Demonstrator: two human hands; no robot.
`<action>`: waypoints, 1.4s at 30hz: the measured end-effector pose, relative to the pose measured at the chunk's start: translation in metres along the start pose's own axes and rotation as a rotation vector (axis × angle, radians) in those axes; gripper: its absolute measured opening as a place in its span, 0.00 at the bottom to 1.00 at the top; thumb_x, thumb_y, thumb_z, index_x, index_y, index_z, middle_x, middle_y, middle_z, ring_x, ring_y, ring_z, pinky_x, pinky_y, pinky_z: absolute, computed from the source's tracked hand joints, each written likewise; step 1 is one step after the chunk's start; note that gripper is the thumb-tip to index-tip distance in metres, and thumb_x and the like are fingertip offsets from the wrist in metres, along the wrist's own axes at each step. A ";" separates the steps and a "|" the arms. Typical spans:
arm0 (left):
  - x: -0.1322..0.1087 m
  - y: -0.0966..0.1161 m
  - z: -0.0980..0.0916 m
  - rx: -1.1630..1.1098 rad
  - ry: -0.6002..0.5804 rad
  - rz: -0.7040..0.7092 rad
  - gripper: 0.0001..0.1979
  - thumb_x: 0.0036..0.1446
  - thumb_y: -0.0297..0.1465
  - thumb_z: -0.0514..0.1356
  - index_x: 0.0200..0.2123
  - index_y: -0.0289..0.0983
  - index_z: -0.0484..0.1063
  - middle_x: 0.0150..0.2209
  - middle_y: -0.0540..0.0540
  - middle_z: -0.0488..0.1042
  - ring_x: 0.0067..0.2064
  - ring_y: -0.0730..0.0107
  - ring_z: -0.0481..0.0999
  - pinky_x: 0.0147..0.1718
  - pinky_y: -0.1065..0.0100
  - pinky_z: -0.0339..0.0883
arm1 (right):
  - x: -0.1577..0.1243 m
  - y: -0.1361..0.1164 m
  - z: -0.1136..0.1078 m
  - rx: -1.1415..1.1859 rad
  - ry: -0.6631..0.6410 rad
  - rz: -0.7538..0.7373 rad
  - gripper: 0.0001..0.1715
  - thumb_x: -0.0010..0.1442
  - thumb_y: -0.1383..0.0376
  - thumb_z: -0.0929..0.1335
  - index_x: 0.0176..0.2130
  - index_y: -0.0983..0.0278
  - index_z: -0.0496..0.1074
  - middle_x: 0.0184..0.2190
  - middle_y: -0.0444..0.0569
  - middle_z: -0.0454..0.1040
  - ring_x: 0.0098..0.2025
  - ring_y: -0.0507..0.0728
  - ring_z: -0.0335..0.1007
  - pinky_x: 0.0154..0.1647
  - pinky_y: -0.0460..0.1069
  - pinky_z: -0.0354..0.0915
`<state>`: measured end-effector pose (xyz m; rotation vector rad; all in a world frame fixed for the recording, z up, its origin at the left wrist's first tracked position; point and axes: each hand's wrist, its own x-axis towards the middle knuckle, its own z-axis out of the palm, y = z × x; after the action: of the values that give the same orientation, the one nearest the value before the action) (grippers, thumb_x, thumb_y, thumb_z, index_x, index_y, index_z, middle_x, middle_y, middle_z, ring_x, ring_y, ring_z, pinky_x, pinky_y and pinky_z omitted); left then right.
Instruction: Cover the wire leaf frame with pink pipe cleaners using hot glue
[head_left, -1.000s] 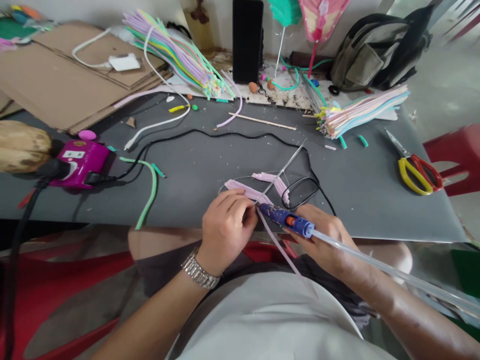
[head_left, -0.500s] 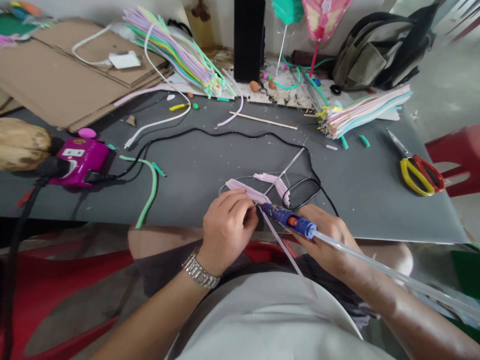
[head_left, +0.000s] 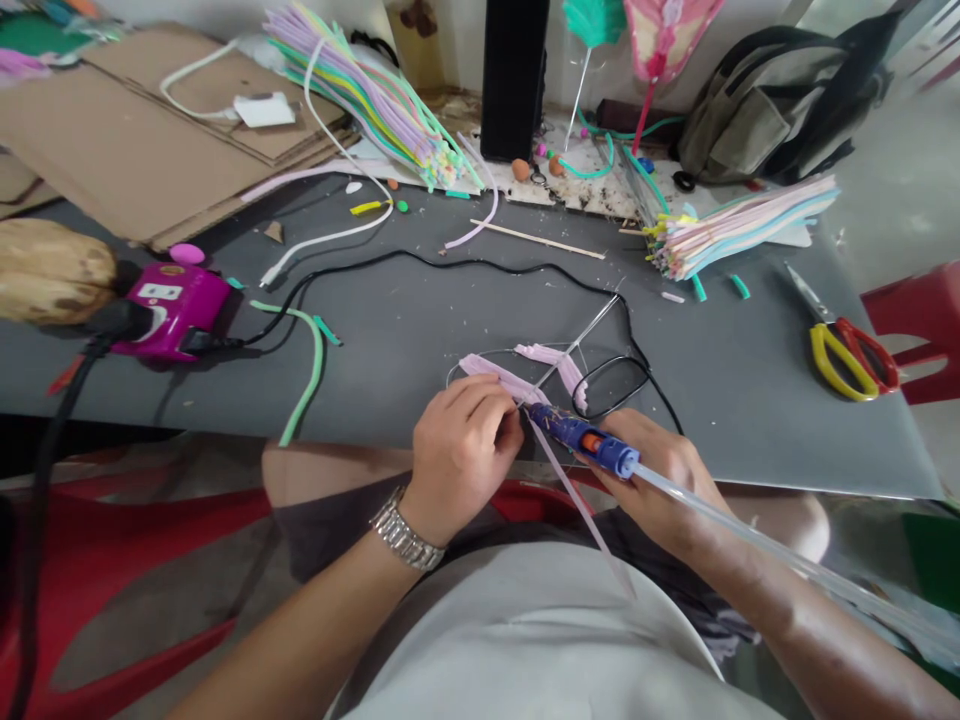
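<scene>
fingers of the left hand (head_left: pixel 459 460) are curled shut, pinching a flat pale pink strip (head_left: pixel 499 378) close to where it crosses a thin straight silver wire (head_left: pixel 581 340). the right hand (head_left: pixel 664 480) is closed around a blue and orange hot glue gun (head_left: pixel 581 437), whose tip points toward 10 o'clock and ends just beside the left fingertips. a long clear glue stick (head_left: pixel 780 548) runs from the back of the gun toward 4 o'clock. the pink strip and wire lie over the near edge of a dark grey work table (head_left: pixel 750 440), with a narrow pink strip (head_left: pixel 577 510) slanting down toward 6 o'clock and a loop of black cable (head_left: pixel 611 388) just beside them at 2 o'clock. farther out lie yellow and red handled scissors (head_left: pixel 844 360) at 3 o'clock, a bundle of pastel strips (head_left: pixel 739 228) at 1 o'clock, another bundle (head_left: pixel 367 110) at 11 o'clock and a magenta plastic device (head_left: pixel 176 310) at 9 o'clock. the main risk is a burn: the hot tip sits so near the left fingers that a small slip could touch skin. the long stick could also catch on something, jolting the gun, and the thin joint could shift if the pinch loosens.
</scene>
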<state>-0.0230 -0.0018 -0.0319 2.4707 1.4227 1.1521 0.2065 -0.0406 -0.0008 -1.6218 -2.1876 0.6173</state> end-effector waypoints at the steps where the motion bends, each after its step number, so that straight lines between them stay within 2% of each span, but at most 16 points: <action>1: 0.000 0.000 0.000 0.000 -0.001 -0.002 0.09 0.56 0.17 0.61 0.33 0.37 0.72 0.36 0.44 0.83 0.47 0.54 0.84 0.45 0.55 0.79 | 0.000 0.000 0.000 0.000 -0.002 -0.001 0.14 0.69 0.65 0.65 0.31 0.60 0.61 0.28 0.42 0.66 0.27 0.51 0.60 0.30 0.48 0.53; 15: 0.001 0.001 0.000 0.009 -0.021 -0.015 0.09 0.57 0.17 0.60 0.32 0.38 0.71 0.36 0.44 0.82 0.46 0.55 0.83 0.44 0.57 0.79 | -0.004 0.003 -0.001 0.041 0.017 0.008 0.16 0.70 0.61 0.66 0.30 0.60 0.62 0.28 0.43 0.66 0.27 0.52 0.59 0.30 0.48 0.53; 21: 0.000 0.001 0.001 0.016 -0.032 -0.012 0.09 0.57 0.18 0.60 0.32 0.37 0.72 0.36 0.43 0.81 0.46 0.55 0.83 0.45 0.55 0.79 | -0.005 0.001 -0.001 0.094 0.029 0.075 0.17 0.68 0.58 0.68 0.29 0.60 0.66 0.27 0.45 0.69 0.28 0.53 0.61 0.29 0.49 0.56; 24: 0.000 0.001 0.002 0.010 -0.029 -0.023 0.09 0.57 0.18 0.60 0.32 0.38 0.72 0.36 0.43 0.81 0.47 0.55 0.83 0.45 0.56 0.78 | -0.005 -0.005 -0.003 0.332 0.023 0.237 0.16 0.65 0.53 0.71 0.31 0.61 0.72 0.28 0.46 0.74 0.28 0.54 0.67 0.30 0.50 0.63; 26: 0.000 0.001 0.002 0.002 -0.020 -0.025 0.09 0.57 0.18 0.60 0.32 0.38 0.72 0.36 0.44 0.81 0.47 0.56 0.83 0.45 0.56 0.78 | -0.004 -0.013 -0.004 0.620 0.023 0.401 0.20 0.63 0.48 0.73 0.35 0.62 0.76 0.29 0.47 0.78 0.26 0.54 0.70 0.29 0.50 0.68; 28: -0.001 0.001 0.003 0.000 -0.007 -0.022 0.09 0.58 0.19 0.60 0.32 0.39 0.72 0.36 0.44 0.82 0.47 0.56 0.83 0.45 0.56 0.78 | -0.002 -0.022 -0.002 0.942 0.011 0.528 0.24 0.61 0.45 0.73 0.39 0.63 0.78 0.33 0.50 0.81 0.28 0.56 0.76 0.30 0.51 0.73; 30: -0.001 0.001 0.004 -0.003 0.007 -0.023 0.08 0.59 0.19 0.60 0.33 0.38 0.73 0.36 0.44 0.82 0.47 0.55 0.83 0.45 0.56 0.78 | 0.002 -0.033 0.002 1.214 0.010 0.586 0.25 0.62 0.45 0.73 0.42 0.63 0.79 0.40 0.53 0.83 0.39 0.61 0.81 0.38 0.54 0.78; 32: -0.002 0.001 0.004 -0.011 0.010 -0.031 0.07 0.60 0.20 0.60 0.33 0.38 0.73 0.37 0.43 0.82 0.48 0.55 0.83 0.45 0.55 0.78 | 0.006 -0.043 0.008 1.389 0.043 0.607 0.22 0.62 0.46 0.74 0.43 0.61 0.80 0.47 0.54 0.82 0.52 0.65 0.80 0.47 0.58 0.79; 36: -0.003 0.001 0.005 -0.007 0.010 -0.020 0.07 0.61 0.22 0.60 0.33 0.38 0.73 0.37 0.42 0.81 0.49 0.54 0.82 0.44 0.56 0.78 | 0.010 -0.057 0.021 1.500 0.155 0.638 0.21 0.60 0.47 0.76 0.42 0.60 0.80 0.49 0.52 0.81 0.60 0.67 0.74 0.54 0.62 0.77; 42: -0.004 0.000 0.006 0.008 0.038 -0.014 0.07 0.61 0.22 0.60 0.33 0.38 0.73 0.38 0.42 0.81 0.45 0.58 0.81 0.41 0.58 0.77 | 0.009 -0.060 0.021 1.469 0.194 0.612 0.19 0.60 0.48 0.76 0.42 0.58 0.81 0.52 0.50 0.82 0.61 0.65 0.75 0.60 0.61 0.73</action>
<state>-0.0197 -0.0030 -0.0385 2.4527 1.4549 1.1988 0.1442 -0.0502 0.0135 -1.2404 -0.5341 1.5859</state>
